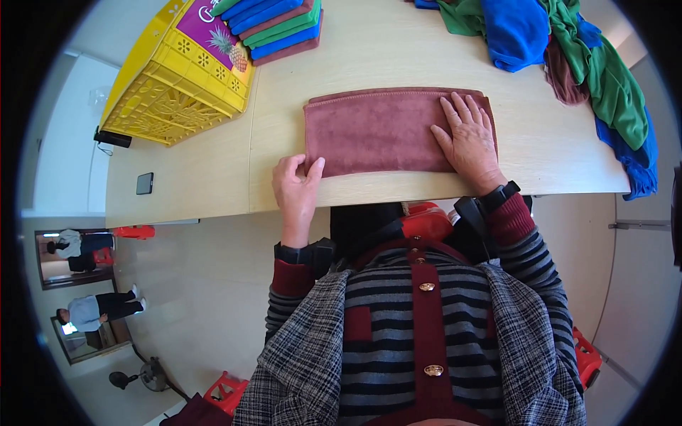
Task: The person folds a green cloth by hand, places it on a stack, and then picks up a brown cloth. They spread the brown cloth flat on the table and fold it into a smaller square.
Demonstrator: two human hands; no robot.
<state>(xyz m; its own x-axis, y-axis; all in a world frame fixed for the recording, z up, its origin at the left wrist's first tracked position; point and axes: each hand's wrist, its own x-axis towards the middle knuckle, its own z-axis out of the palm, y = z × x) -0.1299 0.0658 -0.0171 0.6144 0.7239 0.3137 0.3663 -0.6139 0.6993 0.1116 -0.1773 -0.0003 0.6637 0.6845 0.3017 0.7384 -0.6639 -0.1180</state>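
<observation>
A folded brownish-pink towel (383, 131) lies lengthwise on the table in front of me, its layers slightly offset along the far edge. My right hand (467, 138) rests flat on its right end, fingers spread. At the near left corner is my left hand (295, 184), its fingers curled against the towel's side and the thumb over the corner. That hand appears to pinch the edge, though the fingertips are partly hidden.
A yellow plastic crate (188, 85) stands at the far left, beside a stack of folded blue, green and brown towels (280, 28). Loose towels (518, 32) are heaped at the far right, some hanging over the table edge. A dark phone (145, 183) lies on the left.
</observation>
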